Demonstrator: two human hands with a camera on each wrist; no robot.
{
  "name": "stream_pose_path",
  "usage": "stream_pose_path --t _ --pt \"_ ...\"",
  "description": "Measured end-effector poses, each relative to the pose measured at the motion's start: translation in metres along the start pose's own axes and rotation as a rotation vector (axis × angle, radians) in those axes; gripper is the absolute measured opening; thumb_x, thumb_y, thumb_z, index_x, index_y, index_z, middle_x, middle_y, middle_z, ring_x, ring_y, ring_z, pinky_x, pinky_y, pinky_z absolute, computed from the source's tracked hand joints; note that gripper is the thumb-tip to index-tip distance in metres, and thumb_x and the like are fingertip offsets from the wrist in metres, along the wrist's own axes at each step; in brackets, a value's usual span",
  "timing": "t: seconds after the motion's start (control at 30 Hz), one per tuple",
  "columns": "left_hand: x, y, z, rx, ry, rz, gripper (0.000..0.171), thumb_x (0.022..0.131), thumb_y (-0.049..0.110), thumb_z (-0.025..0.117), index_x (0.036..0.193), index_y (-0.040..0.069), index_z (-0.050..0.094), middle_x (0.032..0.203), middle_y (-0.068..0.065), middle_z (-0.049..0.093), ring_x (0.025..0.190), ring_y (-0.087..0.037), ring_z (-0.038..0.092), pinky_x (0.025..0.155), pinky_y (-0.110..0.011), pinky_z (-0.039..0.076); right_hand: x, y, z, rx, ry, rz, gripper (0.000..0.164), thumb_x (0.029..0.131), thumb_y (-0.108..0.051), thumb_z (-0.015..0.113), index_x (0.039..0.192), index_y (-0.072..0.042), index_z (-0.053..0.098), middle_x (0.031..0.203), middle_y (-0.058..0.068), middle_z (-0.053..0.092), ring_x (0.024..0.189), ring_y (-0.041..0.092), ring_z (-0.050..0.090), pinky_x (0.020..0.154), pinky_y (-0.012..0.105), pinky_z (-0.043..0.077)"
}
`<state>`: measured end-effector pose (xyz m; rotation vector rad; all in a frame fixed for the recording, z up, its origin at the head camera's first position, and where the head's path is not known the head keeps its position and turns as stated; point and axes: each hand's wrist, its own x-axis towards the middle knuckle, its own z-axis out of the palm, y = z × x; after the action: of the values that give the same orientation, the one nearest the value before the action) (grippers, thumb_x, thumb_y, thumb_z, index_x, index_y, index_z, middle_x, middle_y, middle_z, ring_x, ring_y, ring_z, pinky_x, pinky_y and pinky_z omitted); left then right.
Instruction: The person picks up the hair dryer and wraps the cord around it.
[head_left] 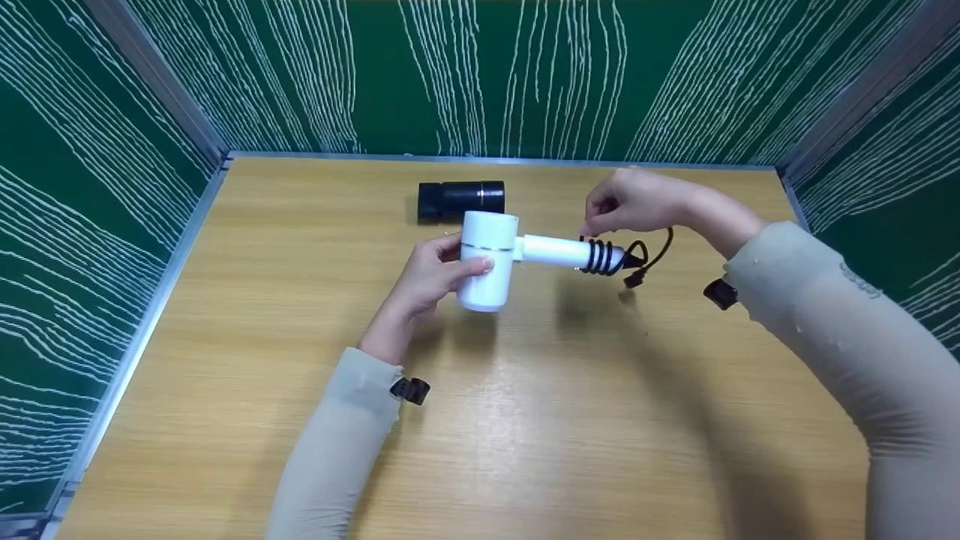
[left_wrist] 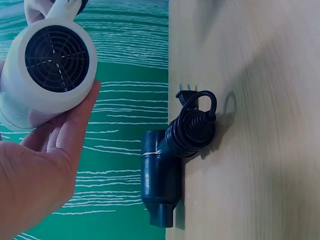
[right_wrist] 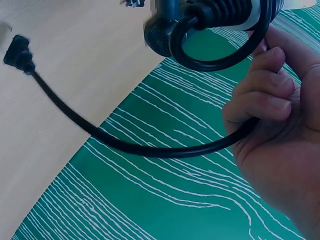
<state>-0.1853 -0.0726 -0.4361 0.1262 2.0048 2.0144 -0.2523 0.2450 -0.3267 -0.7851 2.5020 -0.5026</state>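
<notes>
A white hair dryer [head_left: 486, 289] is held above the table, its handle pointing right. My left hand [head_left: 429, 279] grips its barrel, with the thumb across the front. In the left wrist view its round black grille [left_wrist: 57, 59] faces the camera. Black cord [head_left: 600, 257] is wound in several turns round the handle. My right hand [head_left: 634, 201] pinches the cord beside these turns, and a length of it runs through the curled fingers in the right wrist view. The cord's free end hangs with its black plug [right_wrist: 19, 54].
Behind the white one, a black hair dryer [head_left: 459, 201] lies on the wooden table [head_left: 300, 300]. Its own cord is coiled round its handle, with the plug prongs showing in the left wrist view. Green panels with white lines [head_left: 375, 75] wall the back and sides.
</notes>
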Motion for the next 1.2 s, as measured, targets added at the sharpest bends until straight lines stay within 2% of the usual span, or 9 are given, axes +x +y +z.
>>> stream_pose_path --t 0.23,0.47,0.6,0.8,0.9,1.03,1.2 --pt "0.000 -0.004 -0.001 0.029 -0.002 -0.002 0.058 0.093 0.019 0.083 0.147 0.006 0.064 0.134 -0.016 0.069 0.119 -0.032 0.066 0.099 -0.048 0.060 0.000 -0.004 -0.002 -0.031 -0.009 0.002 0.023 0.104 -0.029 0.072 0.093 -0.008 0.073 0.082 0.004 0.064 0.075 0.018 0.052 0.065 0.031 0.040" --pt "0.001 -0.011 -0.003 0.035 -0.009 -0.021 0.058 0.094 0.021 0.084 0.146 0.005 0.064 0.135 -0.015 0.069 0.119 -0.031 0.067 0.099 -0.047 0.060 -0.011 -0.008 -0.020 -0.016 -0.011 0.057 0.029 0.107 -0.038 0.067 0.097 -0.011 0.074 0.086 0.004 0.065 0.079 0.021 0.055 0.069 0.035 0.044" --pt "0.002 -0.012 -0.003 0.024 -0.006 -0.025 0.057 0.094 0.021 0.084 0.145 0.004 0.065 0.134 -0.015 0.069 0.119 -0.032 0.067 0.099 -0.047 0.060 -0.022 -0.013 -0.034 -0.002 0.021 0.069 0.030 0.107 -0.039 0.066 0.099 -0.012 0.076 0.086 0.006 0.065 0.075 0.021 0.053 0.068 0.034 0.043" --pt "0.004 -0.014 -0.002 0.000 0.004 -0.037 0.058 0.093 0.018 0.084 0.146 0.004 0.064 0.132 -0.017 0.070 0.117 -0.032 0.068 0.098 -0.047 0.060 -0.037 -0.022 -0.050 -0.016 0.105 0.045 0.036 0.108 -0.043 0.062 0.094 -0.012 0.075 0.105 0.005 0.074 0.070 0.019 0.049 0.064 0.032 0.041" --pt "0.004 -0.015 -0.002 -0.018 0.005 -0.042 0.058 0.094 0.015 0.083 0.147 0.003 0.063 0.132 -0.019 0.070 0.116 -0.032 0.069 0.097 -0.047 0.061 -0.044 -0.025 -0.056 -0.025 0.152 0.037 0.037 0.109 -0.044 0.062 0.095 -0.012 0.076 0.097 0.005 0.072 0.068 0.021 0.048 0.062 0.033 0.039" --pt "0.005 -0.017 -0.003 -0.027 0.004 -0.044 0.058 0.094 0.014 0.082 0.148 0.003 0.062 0.131 -0.019 0.070 0.115 -0.032 0.069 0.096 -0.048 0.061 -0.050 -0.028 -0.062 -0.041 0.193 0.044 0.035 0.108 -0.045 0.063 0.101 -0.013 0.078 0.082 0.005 0.059 0.066 0.022 0.048 0.058 0.033 0.039" --pt "0.006 -0.019 -0.003 -0.039 0.002 -0.048 0.058 0.094 0.014 0.081 0.148 0.003 0.062 0.132 -0.019 0.070 0.116 -0.033 0.069 0.096 -0.048 0.061 -0.054 -0.030 -0.066 -0.032 0.234 0.035 0.034 0.107 -0.043 0.065 0.101 -0.013 0.078 0.077 0.007 0.056 0.065 0.023 0.048 0.058 0.033 0.039"
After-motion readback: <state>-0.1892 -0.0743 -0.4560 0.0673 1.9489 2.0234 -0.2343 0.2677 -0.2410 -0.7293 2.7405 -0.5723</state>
